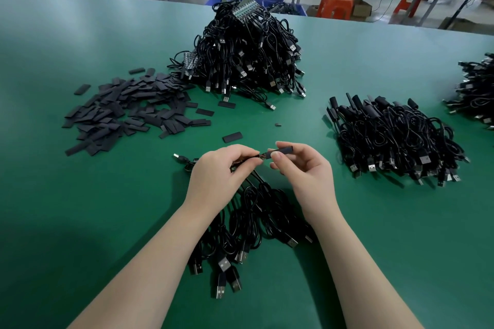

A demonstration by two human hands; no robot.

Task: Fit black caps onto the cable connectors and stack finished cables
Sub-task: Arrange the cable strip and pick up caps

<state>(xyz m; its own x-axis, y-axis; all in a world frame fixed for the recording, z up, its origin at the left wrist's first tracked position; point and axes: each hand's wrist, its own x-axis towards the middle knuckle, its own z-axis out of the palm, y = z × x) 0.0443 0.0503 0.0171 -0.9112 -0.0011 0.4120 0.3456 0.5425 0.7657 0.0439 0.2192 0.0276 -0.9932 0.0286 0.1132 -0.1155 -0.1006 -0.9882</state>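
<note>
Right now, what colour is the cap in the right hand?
Black. The cap, pinched by the right hand, shows best in the head view.

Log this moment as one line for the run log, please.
step: capping | left hand: holds connector | right hand: pinches cap at connector tip | cap: not yet on | finished stack: right

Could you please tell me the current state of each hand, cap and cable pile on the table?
left hand: pinches a cable connector end.
right hand: pinches a black cap, not yet on the connector.
loose caps: scattered flat, unused.
big cable pile: heaped, uncapped.
capped cables: stacked at the right.
cable bunch: lying under the hands, USB plugs bare.
</note>
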